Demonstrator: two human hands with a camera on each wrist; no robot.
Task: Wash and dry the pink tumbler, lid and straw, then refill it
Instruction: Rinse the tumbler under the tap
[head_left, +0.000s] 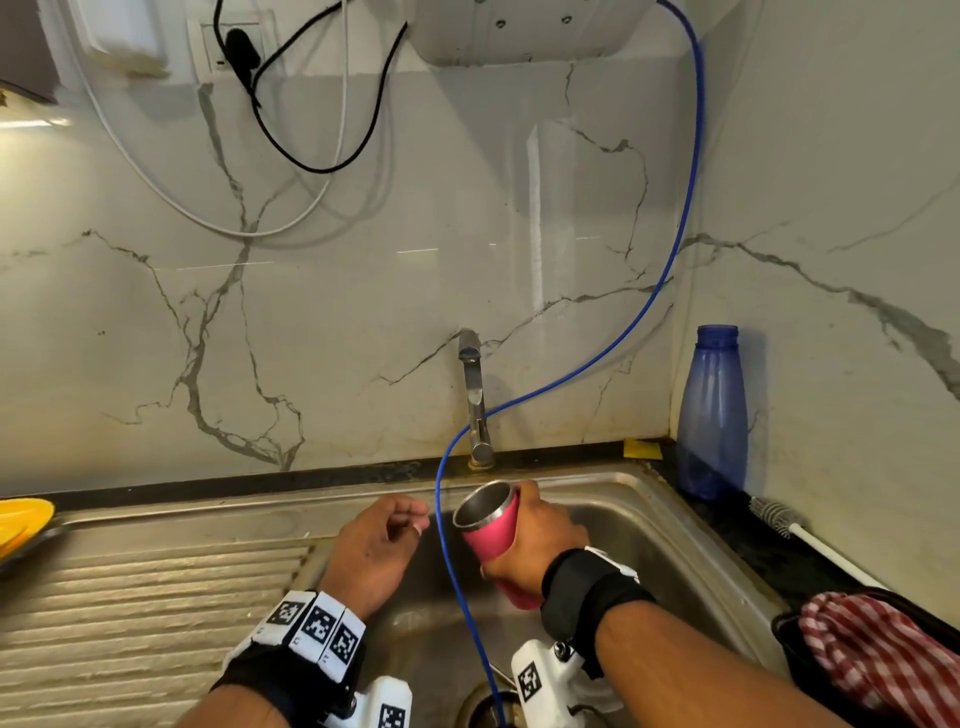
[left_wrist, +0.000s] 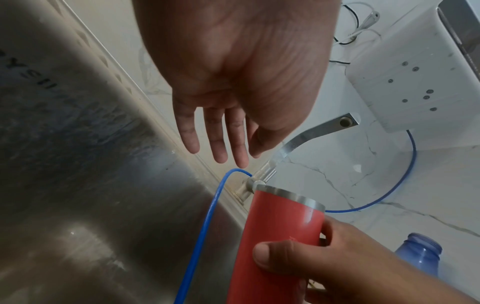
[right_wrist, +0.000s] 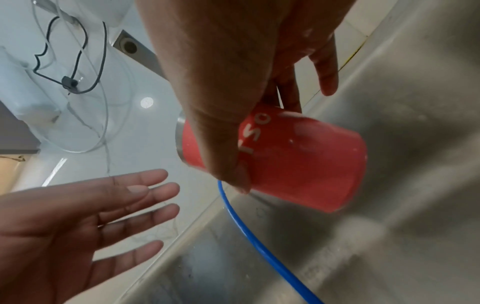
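Observation:
My right hand (head_left: 535, 535) grips the pink tumbler (head_left: 493, 530) over the steel sink (head_left: 675, 525), below the tap (head_left: 475, 400). The tumbler has no lid and tilts with its steel mouth toward the wall. In the right wrist view the thumb (right_wrist: 223, 144) crosses the tumbler (right_wrist: 298, 160) and fingers wrap its far side. The left wrist view shows the tumbler (left_wrist: 280, 236) in the same grip. My left hand (head_left: 384, 540) hovers just left of it, empty, fingers loosely extended (left_wrist: 218, 137). No lid or straw is in view.
A thin blue hose (head_left: 452, 561) runs from the wall unit down past the tap into the drain, between my hands. A blue bottle (head_left: 711, 415), a bottle brush (head_left: 779, 519) and a red checked cloth (head_left: 878, 654) sit at the right. A ribbed drainboard (head_left: 145, 597) lies left.

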